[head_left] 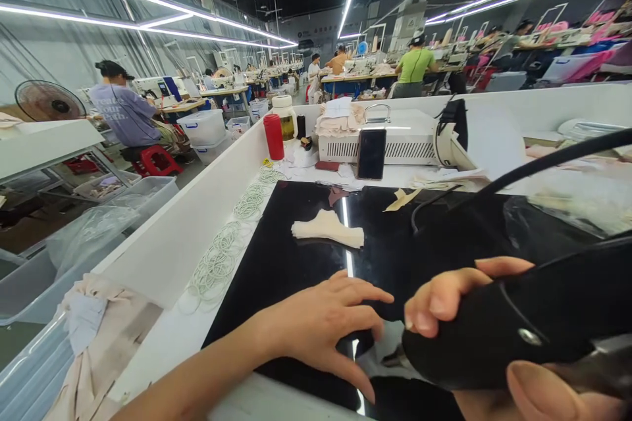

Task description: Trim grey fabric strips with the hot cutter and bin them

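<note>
The person's left hand (326,322) hangs spread, palm down, at seven o'clock on a glossy black rectangular panel (261,276), reading that panel as a dial with twelve straight ahead of the worker; its fingers and thumb pinch nothing, and I cannot tell whether they touch the surface. At four o'clock the right hand (451,296) is wrapped round a bulky, rounded black hand tool (498,329) with a metal stud, fingers over the top and thumb below. Between the left hand and the tool's rounded end is a pale, translucent piece (392,332), too blurred for me to name. At eleven o'clock, just beyond the left fingertips, a cream, soft-looking folded fabric piece (327,229) lies on the panel, clear of both hands. A thick black cable (557,161) arcs across at two o'clock, and a torn-edged cream scrap (402,199) lies near one. Coils of thin pale green cord (220,260) spread along the nine-to-ten o'clock side, inside the white wall (197,210) of the worktable. At twelve, a dark upright phone (372,154) leans against a white slotted metal box (409,143), with a red lidded tumbler (273,137) at eleven.
</note>
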{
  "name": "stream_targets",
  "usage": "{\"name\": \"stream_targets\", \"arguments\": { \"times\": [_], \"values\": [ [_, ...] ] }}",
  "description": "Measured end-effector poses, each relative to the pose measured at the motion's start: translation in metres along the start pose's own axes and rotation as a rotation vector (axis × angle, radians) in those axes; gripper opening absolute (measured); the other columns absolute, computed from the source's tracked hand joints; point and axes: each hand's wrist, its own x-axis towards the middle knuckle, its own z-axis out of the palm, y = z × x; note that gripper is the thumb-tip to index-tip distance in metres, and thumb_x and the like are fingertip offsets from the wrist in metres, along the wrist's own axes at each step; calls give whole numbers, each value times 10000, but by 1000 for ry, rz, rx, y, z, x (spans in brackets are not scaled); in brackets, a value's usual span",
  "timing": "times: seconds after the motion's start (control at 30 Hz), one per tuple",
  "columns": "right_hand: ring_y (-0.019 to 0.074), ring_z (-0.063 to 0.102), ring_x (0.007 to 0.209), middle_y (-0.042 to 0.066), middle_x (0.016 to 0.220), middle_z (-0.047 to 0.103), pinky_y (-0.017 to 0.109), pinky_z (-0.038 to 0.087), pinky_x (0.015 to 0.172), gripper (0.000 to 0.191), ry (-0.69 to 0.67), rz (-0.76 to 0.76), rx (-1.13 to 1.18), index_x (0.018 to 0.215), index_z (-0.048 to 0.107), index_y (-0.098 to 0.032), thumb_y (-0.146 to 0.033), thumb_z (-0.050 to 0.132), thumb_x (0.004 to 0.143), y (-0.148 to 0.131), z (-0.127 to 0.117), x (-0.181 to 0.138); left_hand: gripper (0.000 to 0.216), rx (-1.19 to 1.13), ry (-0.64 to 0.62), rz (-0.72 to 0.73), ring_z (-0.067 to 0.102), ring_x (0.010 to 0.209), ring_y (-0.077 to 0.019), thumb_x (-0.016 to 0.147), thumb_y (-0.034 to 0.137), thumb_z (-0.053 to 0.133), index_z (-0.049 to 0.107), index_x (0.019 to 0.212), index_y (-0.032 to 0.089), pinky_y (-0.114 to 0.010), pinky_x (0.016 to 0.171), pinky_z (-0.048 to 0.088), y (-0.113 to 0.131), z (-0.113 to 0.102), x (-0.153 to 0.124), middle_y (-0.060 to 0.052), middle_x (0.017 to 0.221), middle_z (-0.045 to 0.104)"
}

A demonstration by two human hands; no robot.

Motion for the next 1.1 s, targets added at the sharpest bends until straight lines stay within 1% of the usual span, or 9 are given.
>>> {"name": "stream_targets", "arguments": {
  "times": [0.1,0.27,0.4,0.47,0.53,0.6,0.73,0.9,1.1],
  "values": [
    [189,620,579,-20,701,654,323,600,537,452,111,-44,18,1079,623,-299,-466,869,739,-3,-5,6,221,95,-20,0,481,1417,-277,906,436,743,707,978,230,-500,1274,217,-3,-6,-4,-73,1559,476],
    [179,624,601,-17,735,663,320,593,569,416,172,-81,-26,1086,636,-276,-441,853,771,-7,-7,16,100,242,-9,-54,438,1438,-273,961,342,685,721,930,254,-519,1259,259,-8,-20,-10,-8,1511,536],
    [179,618,602,-24,747,659,333,577,581,423,167,-116,-69,1088,627,-276,-466,844,779,-7,-13,16,160,461,169,-184,376,1475,-304,1020,200,557,705,1057,249,-641,1248,202,-13,-20,-13,-41,1534,508],
    [180,624,628,-25,774,659,339,570,607,397,156,-130,-92,1124,620,-286,-455,812,820,-4,-16,15,229,535,270,-218,413,1440,-289,1028,131,492,684,1121,216,-624,1243,239,-11,-16,-11,-78,1481,547],
    [179,627,653,-25,805,655,344,563,631,374,132,-141,-106,1160,610,-297,-432,783,857,-1,-17,14,211,504,309,-219,496,1342,-263,1021,139,517,668,1160,188,-560,1221,332,-3,-10,-6,-94,1374,610],
    [174,624,673,-24,831,649,343,558,648,375,115,-145,-93,1181,599,-305,-418,777,870,3,-17,14,214,387,289,-232,554,1238,-240,988,211,622,658,1197,184,-493,1179,415,8,-3,0,-80,1286,645],
    [166,623,682,-22,849,648,324,564,622,380,106,-142,-44,1178,592,-308,-418,789,871,9,-12,16,540,145,192,-313,546,1224,-238,840,367,824,619,1315,213,-412,1116,492,28,14,11,-59,1316,623],
    [159,639,678,-13,863,658,304,581,598,396,93,-130,-13,1187,584,-295,-392,799,869,14,-10,15,789,83,59,-403,510,1286,-297,731,508,882,576,1398,220,-608,1258,251,37,23,16,-76,1397,575],
    [171,627,708,-1,859,645,338,591,647,354,94,-123,-37,1194,582,-284,-363,763,899,15,-11,10,838,96,-26,-440,480,1339,-321,738,511,872,542,1444,204,-641,1256,216,42,16,16,-105,1466,532]
  ]
}}
